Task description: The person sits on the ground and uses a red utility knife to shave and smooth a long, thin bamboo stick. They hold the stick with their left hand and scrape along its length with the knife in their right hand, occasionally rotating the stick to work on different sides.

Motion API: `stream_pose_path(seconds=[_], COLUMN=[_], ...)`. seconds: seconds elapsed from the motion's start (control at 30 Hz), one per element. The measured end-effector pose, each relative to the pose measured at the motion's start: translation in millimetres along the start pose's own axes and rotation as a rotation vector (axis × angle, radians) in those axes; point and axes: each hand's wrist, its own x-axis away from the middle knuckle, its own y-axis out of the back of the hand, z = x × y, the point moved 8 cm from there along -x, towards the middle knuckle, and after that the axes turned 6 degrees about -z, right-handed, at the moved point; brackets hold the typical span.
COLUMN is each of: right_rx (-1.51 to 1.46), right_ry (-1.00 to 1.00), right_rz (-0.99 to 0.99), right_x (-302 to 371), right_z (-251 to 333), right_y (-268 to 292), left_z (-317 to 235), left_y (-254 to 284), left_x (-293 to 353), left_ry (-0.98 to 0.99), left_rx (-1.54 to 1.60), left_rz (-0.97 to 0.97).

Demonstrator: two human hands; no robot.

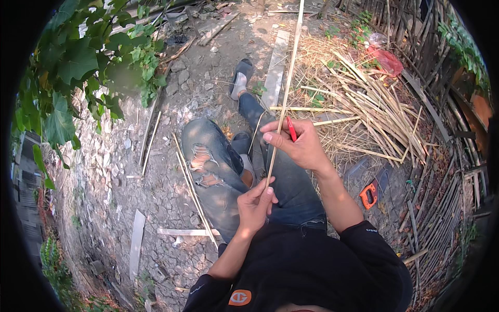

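A long, thin, pale bamboo strip (289,78) runs up and away over my lap, past the top edge of the view. My left hand (254,209) pinches its near end between thumb and fingers. Farther along, my right hand (300,146) has its thumb and fingers closed around the same strip. A slim red object (291,129), perhaps a pen or a small tool's handle, is also tucked in the right hand; its other end is hidden. Below the strip lie my legs in torn jeans (208,140).
A heap of split bamboo sticks (369,99) lies on straw at the right, with a red plastic bag (387,61) behind it. An orange-handled saw (369,195) rests nearer. Boards (275,67) lie on the dirt; leafy branches (73,62) hang at left; a stick fence (447,93) stands right.
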Motion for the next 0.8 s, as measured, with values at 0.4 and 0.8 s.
stream_pose_path(seconds=[0.4, 0.8], right_rx=[0.219, 0.920], right_ry=[0.052, 0.355], right_rz=[0.190, 0.330], right_x=[3, 8], right_z=[27, 79], right_y=[-17, 25], left_z=[-52, -222], left_y=[-2, 34], left_x=[-19, 63], left_ry=[-0.305, -1.303], left_rx=[-0.339, -0.729], left_rz=[-0.119, -0.329])
